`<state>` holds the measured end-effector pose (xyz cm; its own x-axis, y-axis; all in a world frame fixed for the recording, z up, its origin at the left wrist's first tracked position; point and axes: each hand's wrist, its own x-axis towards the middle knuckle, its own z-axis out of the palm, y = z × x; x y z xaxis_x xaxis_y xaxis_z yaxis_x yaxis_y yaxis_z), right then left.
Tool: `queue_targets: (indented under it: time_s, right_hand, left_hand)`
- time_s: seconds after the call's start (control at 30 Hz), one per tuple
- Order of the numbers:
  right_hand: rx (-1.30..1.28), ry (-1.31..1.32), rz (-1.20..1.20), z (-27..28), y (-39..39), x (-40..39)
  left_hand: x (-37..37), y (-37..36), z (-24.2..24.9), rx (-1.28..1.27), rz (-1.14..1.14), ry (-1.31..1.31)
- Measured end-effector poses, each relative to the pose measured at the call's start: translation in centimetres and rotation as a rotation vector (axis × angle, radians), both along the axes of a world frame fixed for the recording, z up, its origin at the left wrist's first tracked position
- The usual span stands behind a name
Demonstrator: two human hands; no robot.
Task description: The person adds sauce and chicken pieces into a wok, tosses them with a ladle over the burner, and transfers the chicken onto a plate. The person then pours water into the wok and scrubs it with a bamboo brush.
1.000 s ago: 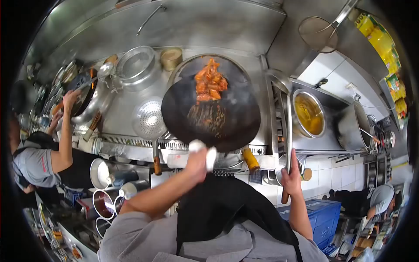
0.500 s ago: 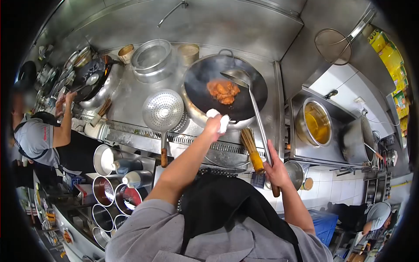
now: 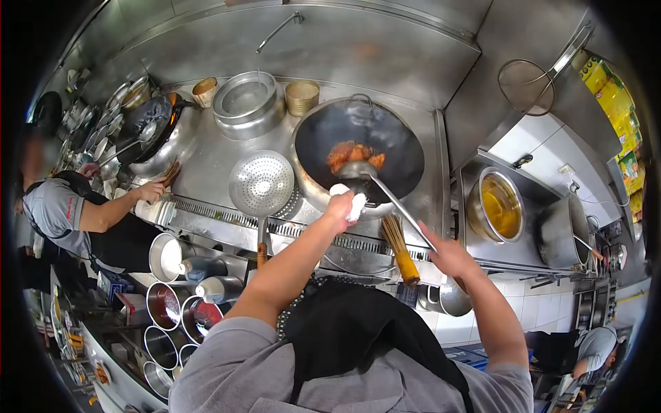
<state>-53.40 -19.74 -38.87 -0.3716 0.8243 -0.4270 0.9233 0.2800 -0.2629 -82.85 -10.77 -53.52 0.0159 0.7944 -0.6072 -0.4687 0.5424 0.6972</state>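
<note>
A black wok [image 3: 403,148] sits on the steel range with glossy orange-brown food [image 3: 352,153] in its middle. My left hand [image 3: 339,208] is closed round a white cloth [image 3: 357,206] at the wok's near rim, where the handle is partly hidden. My right hand [image 3: 451,256] grips the long-handled ladle [image 3: 403,208] from the right. The ladle's bowl is down in the wok, against the near side of the food. A bamboo brush [image 3: 399,251] with a yellow handle lies between my hands, just below the wok.
Left of the wok lie a perforated skimmer [image 3: 261,184] and a steel pot [image 3: 248,107]. A bowl of yellow liquid [image 3: 501,206] stands right. Another person [image 3: 65,206] works at a second wok [image 3: 141,131] on the left.
The ladle's bowl has moved down and left onto the food, and my right hand has risen and shifted right. The co-worker's hand has moved down to a brush.
</note>
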Motion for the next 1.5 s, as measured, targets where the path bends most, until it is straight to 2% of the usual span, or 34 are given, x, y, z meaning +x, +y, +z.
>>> queue_targets:
  time_s: [0.07,0.1,0.17,0.23,0.3,0.37,0.43,0.53,0.63,0.67,0.73,0.77,0.8,0.9,0.93,0.97,1.03,1.1,1.17,1.23,1.27,1.3,1.37,1.43,1.47,1.5]
  right_hand:
    - [0.108,-0.046,0.001,-2.7,1.8,-2.1]
    - [0.14,-0.093,-0.016,-3.2,2.7,-3.4]
    - [0.192,-0.115,-0.041,-3.1,3.1,-4.5]
    - [0.23,-0.098,-0.047,-1.8,1.8,-4.5]
    - [0.156,-0.043,-0.077,-0.7,0.2,-3.6]
    - [0.098,0.014,-0.1,0.1,-1.9,-2.6]
    - [0.064,0.032,-0.12,0.0,-2.9,-1.9]
    - [0.018,-0.033,-0.128,-0.4,-2.8,-2.4]
    - [-0.003,-0.111,-0.176,-2.3,-1.1,-3.7]
    - [0.07,-0.131,-0.129,-3.4,-0.6,-3.5]
    - [0.049,-0.243,-0.131,-4.4,0.7,-2.9]
    - [0.029,-0.293,-0.135,-4.3,0.9,-2.9]
    - [0.064,-0.274,-0.117,-3.3,0.6,-2.4]
    - [0.03,-0.223,-0.089,1.5,-0.7,-1.0]
    - [0.0,-0.236,-0.07,2.7,-1.0,-0.3]
    - [-0.007,-0.189,-0.04,3.6,-0.1,0.7]
    - [-0.066,-0.077,0.005,3.9,0.8,2.2]
    - [-0.064,-0.114,0.016,4.1,2.9,0.6]
    - [0.016,-0.175,-0.012,1.0,4.6,-1.1]
    - [0.115,-0.213,-0.084,-1.3,4.9,-2.9]
    - [0.154,-0.228,-0.12,-2.0,4.5,-3.2]
    - [0.166,-0.212,-0.122,-2.2,3.8,-3.2]
    - [0.19,-0.192,-0.129,-1.5,2.1,-2.5]
    - [0.156,-0.137,-0.117,0.4,-0.3,-1.1]
    - [0.107,-0.1,-0.12,0.9,-1.2,0.2]
    - [0.067,-0.061,-0.124,1.3,-1.9,1.4]
  left_hand:
    - [0.1,-0.7,-4.8,0.122,0.023,0.041]
    - [0.6,-2.4,-5.3,0.152,0.117,-0.023]
    - [0.6,-6.1,-6.7,0.161,0.128,0.008]
    - [0.8,-9.2,-2.7,0.122,0.147,-0.001]
    - [1.2,-7.4,-2.8,0.145,0.281,-0.142]
    - [-0.8,-2.9,-0.6,0.054,0.094,-0.1]
    - [-1.2,0.5,1.1,-0.005,0.034,-0.061]
    - [-1.1,3.2,-2.1,-0.024,-0.057,-0.012]
    - [-0.1,3.1,-1.2,-0.112,-0.06,-0.157]
    - [0.3,3.5,-2.2,-0.151,-0.085,-0.252]
    - [1.8,4.8,-3.6,-0.17,0.025,-0.273]
    - [2.1,4.5,-3.3,-0.186,0.079,-0.277]
    - [2.0,4.1,-3.1,-0.153,0.04,-0.218]
    - [1.5,1.0,-2.5,0.008,0.053,-0.174]
    - [1.4,-0.8,-0.4,-0.006,0.101,-0.236]
    - [1.2,-3.3,3.9,-0.044,0.055,-0.157]
    - [1.7,-3.1,4.4,-0.057,0.118,-0.197]
    - [1.5,-0.1,2.5,-0.016,0.021,-0.129]
    - [0.9,0.2,-2.0,0.037,-0.063,-0.065]
    - [1.8,-3.1,-5.2,0.163,0.155,-0.05]
    - [1.6,-5.0,-6.3,0.235,0.125,-0.069]
    - [1.5,-7.0,-7.6,0.055,0.14,0.014]
    - [1.7,-10.7,-6.0,0.022,0.103,-0.052]
    - [2.3,-10.7,-1.9,0.061,0.239,-0.167]
    - [1.4,-8.8,1.3,-0.089,0.145,-0.082]
    - [0.4,-6.6,1.2,0.067,0.084,-0.119]
